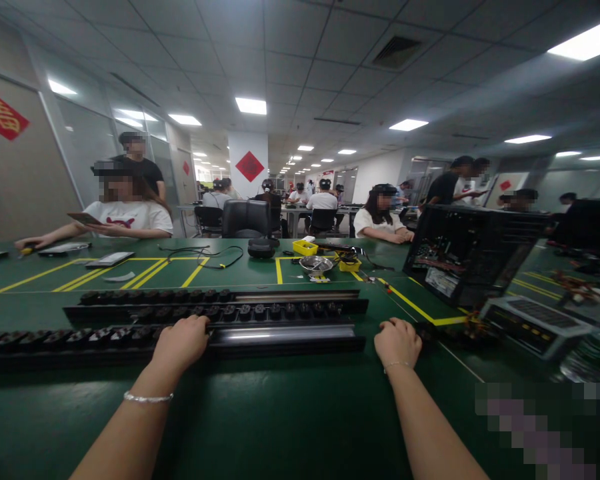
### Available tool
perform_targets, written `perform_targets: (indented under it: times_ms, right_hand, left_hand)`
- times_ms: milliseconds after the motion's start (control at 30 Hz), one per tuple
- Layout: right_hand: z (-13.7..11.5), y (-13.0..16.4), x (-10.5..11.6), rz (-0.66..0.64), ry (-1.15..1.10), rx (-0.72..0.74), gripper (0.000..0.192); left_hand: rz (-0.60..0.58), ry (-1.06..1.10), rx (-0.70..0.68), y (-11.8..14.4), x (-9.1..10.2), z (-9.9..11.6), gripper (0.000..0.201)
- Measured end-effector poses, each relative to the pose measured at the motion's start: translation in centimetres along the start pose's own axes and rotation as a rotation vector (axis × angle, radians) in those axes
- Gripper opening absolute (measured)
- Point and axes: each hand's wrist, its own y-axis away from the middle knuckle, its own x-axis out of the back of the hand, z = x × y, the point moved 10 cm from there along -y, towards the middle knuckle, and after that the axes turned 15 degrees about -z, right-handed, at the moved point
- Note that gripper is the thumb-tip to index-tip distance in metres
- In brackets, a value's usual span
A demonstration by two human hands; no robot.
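My left hand (181, 341) lies over the front black rail (290, 338), its fingers curled down at the point where a row of black socket-like pieces (100, 338) ends and bare shiny channel begins. Whatever those fingers grip is hidden beneath them. Behind, a second black rail (353, 307) carries more such pieces. To the right of the rails, my right hand (399, 343) rests low over the green table (300, 413) with its fingers curled in. Its palm faces away, so its contents are hidden. Just beyond its knuckles sits a small dark object (427, 333).
An open computer case (473, 257) and a power supply unit (535, 327) stand at the right, with a plastic bottle (593, 353) nearer. A metal bowl (317, 266), yellow bins (305, 247) and black cables (205, 253) lie farther back. A person (130, 213) sits across at the left.
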Motion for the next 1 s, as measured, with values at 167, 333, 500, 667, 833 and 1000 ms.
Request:
perform_targets:
  times_ms: [167,333,500,667,833,1000]
  right_hand:
    - [-4.9,1.1,1.1,0.142,-0.098,0.323,0.037]
    - [-10.5,3.2,-0.4,0.032,-0.161,0.624,0.038]
    - [-11.8,3.9,-1.9,-0.149,-0.079,0.614,0.038]
    - [-11.6,3.8,-1.8,-0.198,-0.06,0.552,0.038]
    - [-11.9,3.9,-1.6,-0.191,-0.051,0.547,0.039]
    - [-11.8,3.7,-1.8,-0.197,-0.04,0.531,0.038]
  left_hand:
    - [0.004,-0.018,0.015,0.2,0.2,-0.6,0.043]
    - [-0.017,-0.025,0.009,0.1,0.0,-0.9,0.044]
    - [-0.027,-0.021,0.004,0.1,0.0,-1.0,0.043]
    - [-0.015,-0.005,-0.027,-0.1,-0.1,-0.6,0.043]
    - [-0.017,-0.024,-0.083,-0.3,0.0,0.5,0.043]
    - [-0.031,-0.022,-0.104,-0.1,0.0,1.0,0.042]
